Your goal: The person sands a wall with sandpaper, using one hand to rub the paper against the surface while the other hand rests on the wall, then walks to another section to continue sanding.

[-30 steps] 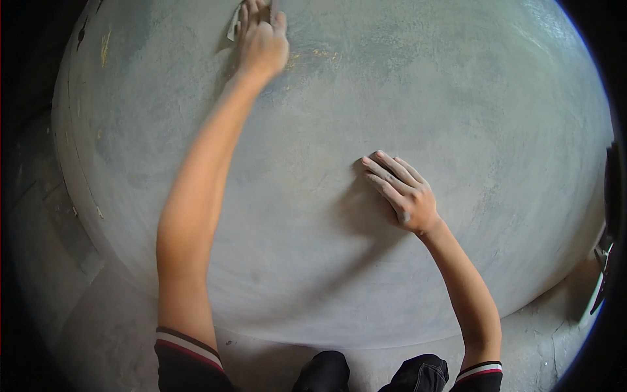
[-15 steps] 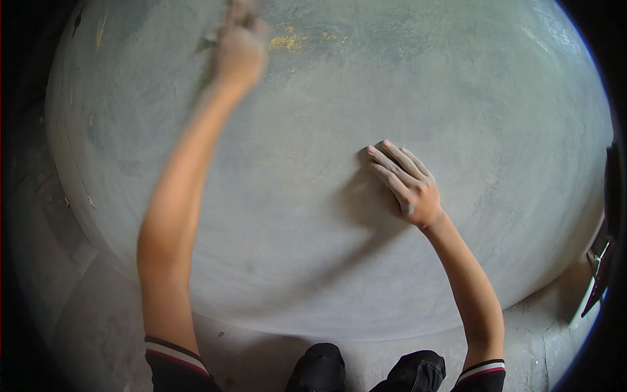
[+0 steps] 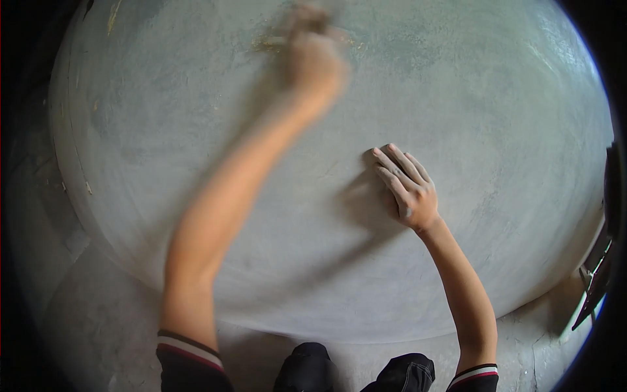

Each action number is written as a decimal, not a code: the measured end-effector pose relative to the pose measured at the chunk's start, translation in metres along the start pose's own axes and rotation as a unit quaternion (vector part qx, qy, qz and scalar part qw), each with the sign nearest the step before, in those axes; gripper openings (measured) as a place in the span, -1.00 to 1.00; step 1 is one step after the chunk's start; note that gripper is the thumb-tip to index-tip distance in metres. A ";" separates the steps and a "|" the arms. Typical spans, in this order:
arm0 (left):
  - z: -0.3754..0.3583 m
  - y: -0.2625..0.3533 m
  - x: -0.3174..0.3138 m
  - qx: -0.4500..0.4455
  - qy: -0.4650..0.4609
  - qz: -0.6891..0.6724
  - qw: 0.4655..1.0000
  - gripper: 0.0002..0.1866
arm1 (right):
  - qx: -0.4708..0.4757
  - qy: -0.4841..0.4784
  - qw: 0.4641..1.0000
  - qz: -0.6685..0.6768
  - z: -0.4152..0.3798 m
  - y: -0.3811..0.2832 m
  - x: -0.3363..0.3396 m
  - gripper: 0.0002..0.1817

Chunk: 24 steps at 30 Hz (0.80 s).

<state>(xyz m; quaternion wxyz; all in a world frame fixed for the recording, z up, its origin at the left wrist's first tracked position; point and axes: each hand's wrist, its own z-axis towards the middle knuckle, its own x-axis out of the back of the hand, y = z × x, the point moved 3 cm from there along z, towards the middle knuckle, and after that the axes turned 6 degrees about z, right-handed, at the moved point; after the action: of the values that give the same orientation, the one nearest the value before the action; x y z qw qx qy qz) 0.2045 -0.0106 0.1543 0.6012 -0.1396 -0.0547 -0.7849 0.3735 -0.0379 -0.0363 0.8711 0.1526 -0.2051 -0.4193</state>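
Observation:
A large grey, rounded panel (image 3: 274,189) with a dusty, patchy finish fills most of the view. Over its upper part is my left hand (image 3: 317,62), smeared by motion. Its fingers are too blurred to tell whether they hold anything. Yellow scuffed marks (image 3: 268,44) show beside that hand. Lower and to the right, my right hand (image 3: 411,189) rests on the panel with its fingers stretched out and dusted grey. Whether something lies under its palm is hidden.
A concrete floor (image 3: 130,333) runs along the panel's lower edge, where my dark-clad knees (image 3: 304,369) show. At the far right stands a dark object with a pale leg (image 3: 576,313). A small yellow streak (image 3: 113,18) marks the panel's upper left.
My left hand has swept to the right across the upper panel, now partly covering the yellow marks. My right hand stays at nearly the same spot.

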 end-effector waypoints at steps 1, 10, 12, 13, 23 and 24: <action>-0.011 0.036 -0.030 -0.134 0.201 -0.024 0.970 -0.49 | -0.004 -0.009 1.000 0.001 0.002 0.001 0.001 -0.62; -0.004 -0.106 0.042 0.183 -0.062 0.007 0.981 -0.52 | -0.006 0.004 1.000 0.026 -0.005 0.004 0.001 -0.61; -0.001 -0.096 0.041 0.189 -0.034 -0.020 0.981 -0.53 | -0.006 0.012 1.000 0.024 -0.004 0.005 0.002 -0.61; -0.005 -0.091 0.041 0.200 -0.012 -0.043 0.979 -0.54 | -0.009 0.013 1.000 0.017 -0.004 0.004 0.002 -0.61; -0.034 0.144 -0.057 -0.119 0.187 -0.280 0.934 -0.44 | -0.025 -0.015 0.998 0.059 -0.024 0.015 -0.008 -0.59; -0.037 0.146 -0.062 -0.176 0.130 -0.268 0.938 -0.44 | -0.041 -0.044 0.996 0.070 -0.027 0.017 -0.010 -0.57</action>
<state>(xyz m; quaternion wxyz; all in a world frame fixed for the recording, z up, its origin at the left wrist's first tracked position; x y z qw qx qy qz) 0.3533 -0.0023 0.0894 0.3361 -0.1206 0.1273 -0.9254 0.3923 -0.0166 -0.0544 0.8940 0.0838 -0.2362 -0.3715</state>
